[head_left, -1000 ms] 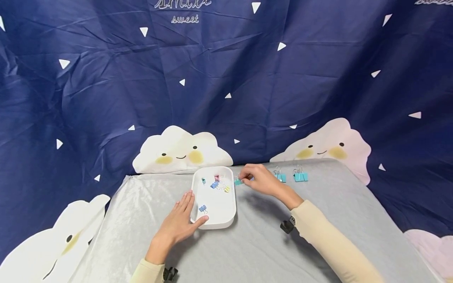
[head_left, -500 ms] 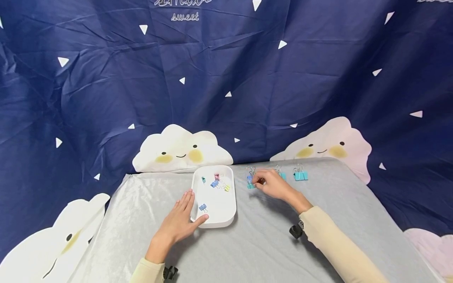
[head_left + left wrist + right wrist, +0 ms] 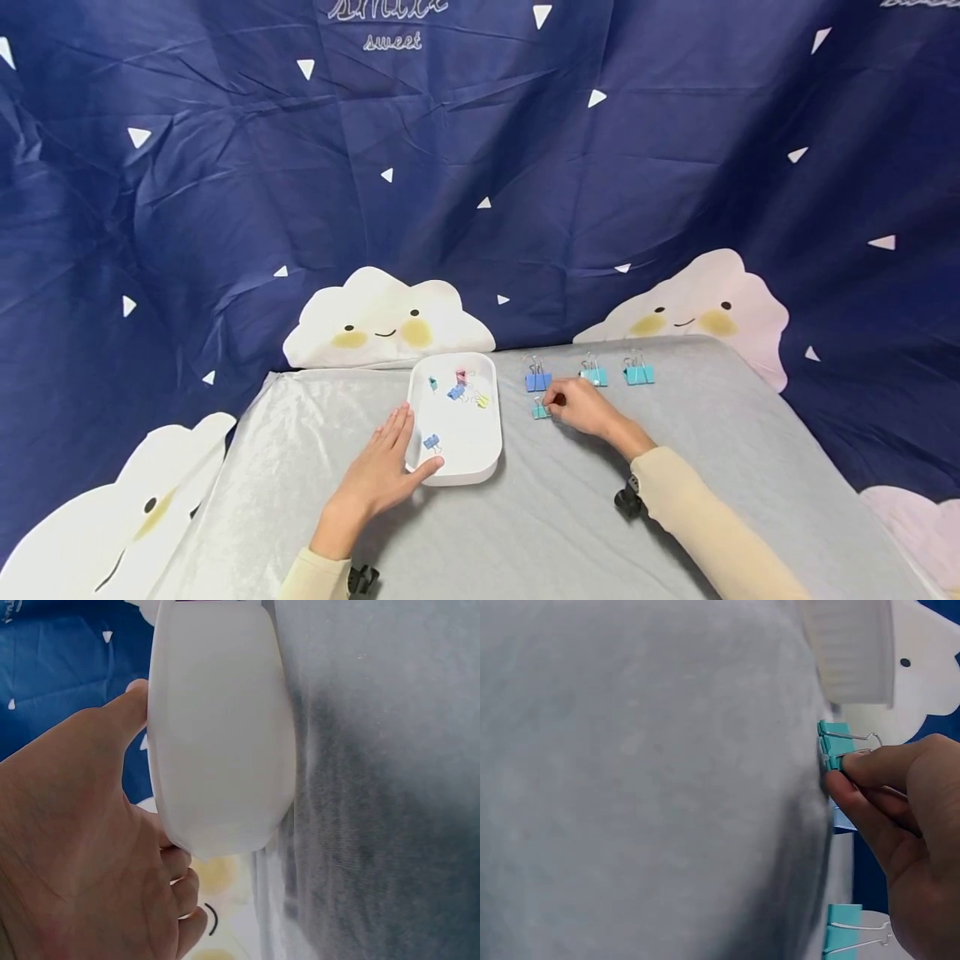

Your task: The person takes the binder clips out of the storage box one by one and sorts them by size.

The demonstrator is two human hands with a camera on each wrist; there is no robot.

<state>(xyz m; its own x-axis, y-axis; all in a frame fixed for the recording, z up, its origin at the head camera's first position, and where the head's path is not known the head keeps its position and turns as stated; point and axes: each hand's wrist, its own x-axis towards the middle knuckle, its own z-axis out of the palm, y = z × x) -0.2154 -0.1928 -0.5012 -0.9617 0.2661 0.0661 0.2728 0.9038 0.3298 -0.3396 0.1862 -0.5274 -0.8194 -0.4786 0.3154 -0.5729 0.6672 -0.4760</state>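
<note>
My right hand (image 3: 588, 407) pinches a small teal binder clip (image 3: 539, 412) at its right end, down at the grey cloth. In the right wrist view, thumb and forefinger hold this teal clip (image 3: 837, 739), its wire handles pointing away from the cloth. Just behind it stands a blue binder clip (image 3: 537, 382). Two larger teal binder clips, one nearer (image 3: 595, 377) and one at the far right (image 3: 640, 375), continue that row. My left hand (image 3: 378, 471) rests on a white plastic box (image 3: 459, 467), fingers straight along its left rim, thumb over the near corner.
Inside the box lie a pink clip (image 3: 461, 377), a yellow clip (image 3: 481, 401), a small green clip (image 3: 432, 383) and two blue clips, one by the pink (image 3: 456, 392), one near the front (image 3: 431, 442). A dark blue curtain (image 3: 480, 125) hangs behind the table.
My right hand has carried the small teal clip from beside the box rightward and then nearer, to in front of the blue clip. The left hand and the box stay put.
</note>
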